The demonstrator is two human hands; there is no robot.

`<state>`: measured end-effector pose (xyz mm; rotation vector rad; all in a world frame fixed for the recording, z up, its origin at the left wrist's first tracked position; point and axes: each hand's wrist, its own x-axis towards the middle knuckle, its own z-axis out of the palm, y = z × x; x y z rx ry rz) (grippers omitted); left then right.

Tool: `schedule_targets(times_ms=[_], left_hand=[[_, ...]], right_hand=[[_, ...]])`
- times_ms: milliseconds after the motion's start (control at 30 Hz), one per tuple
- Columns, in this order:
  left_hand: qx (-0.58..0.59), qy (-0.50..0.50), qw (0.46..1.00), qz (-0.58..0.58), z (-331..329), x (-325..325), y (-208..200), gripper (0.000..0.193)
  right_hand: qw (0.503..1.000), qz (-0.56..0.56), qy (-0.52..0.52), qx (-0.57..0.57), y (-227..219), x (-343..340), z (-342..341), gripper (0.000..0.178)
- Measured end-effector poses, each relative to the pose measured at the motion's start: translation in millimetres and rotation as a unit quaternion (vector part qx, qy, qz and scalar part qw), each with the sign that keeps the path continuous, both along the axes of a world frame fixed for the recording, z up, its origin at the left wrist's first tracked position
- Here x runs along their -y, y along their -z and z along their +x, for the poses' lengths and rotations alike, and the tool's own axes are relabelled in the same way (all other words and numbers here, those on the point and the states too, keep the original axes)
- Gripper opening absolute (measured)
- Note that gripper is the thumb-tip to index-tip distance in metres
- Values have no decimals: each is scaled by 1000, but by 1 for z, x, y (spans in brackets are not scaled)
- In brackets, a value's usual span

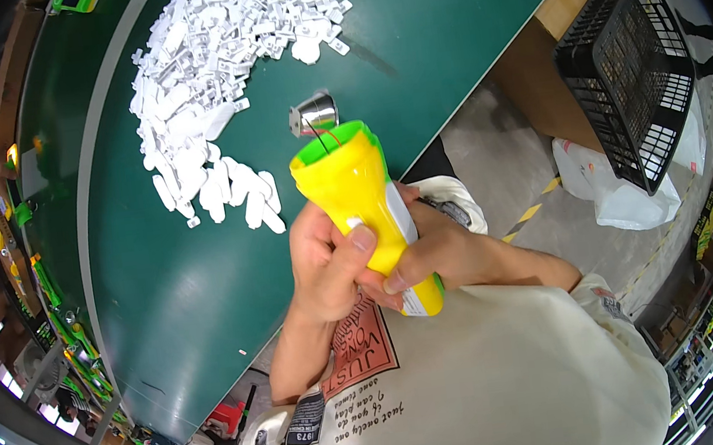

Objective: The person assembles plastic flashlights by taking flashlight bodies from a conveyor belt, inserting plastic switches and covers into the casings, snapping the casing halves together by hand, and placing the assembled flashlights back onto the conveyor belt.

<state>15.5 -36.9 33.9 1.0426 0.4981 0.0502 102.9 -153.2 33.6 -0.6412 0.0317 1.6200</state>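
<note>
Head view: from where I stand, the yellow torch (342, 185) sits tilted between left grip (323, 266) and right grip (440, 245), both clasped round its handle, the green table (205, 279) beyond it. Just past the torch's open mouth is a silver reflector cup (314, 114); jerking the torch could strain the thin wires (335, 138) there.

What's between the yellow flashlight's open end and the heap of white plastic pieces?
In the head view, a silver cup-shaped part and thin wires show between the flashlight and the upper heap; toward the lower heap, just bare green tabletop.
</note>
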Motion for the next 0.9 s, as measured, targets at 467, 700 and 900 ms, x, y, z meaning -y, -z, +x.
schedule_targets(times_ms=[467, 700, 900], left_hand=[[-44, 9, 999, 30, 5, -5, -5, 59], [-61, 23, 998, 14, 9, -15, -5, 55], [-61, -125, 990, -28, 18, -27, -5, 35]], right_hand=[[998, 5, -6, -61, 3, -8, 3, 28], [998, -1, -19, -58, -1, -11, 4, 28], [990, -53, 63, 118, -1, -24, 0, 33]])
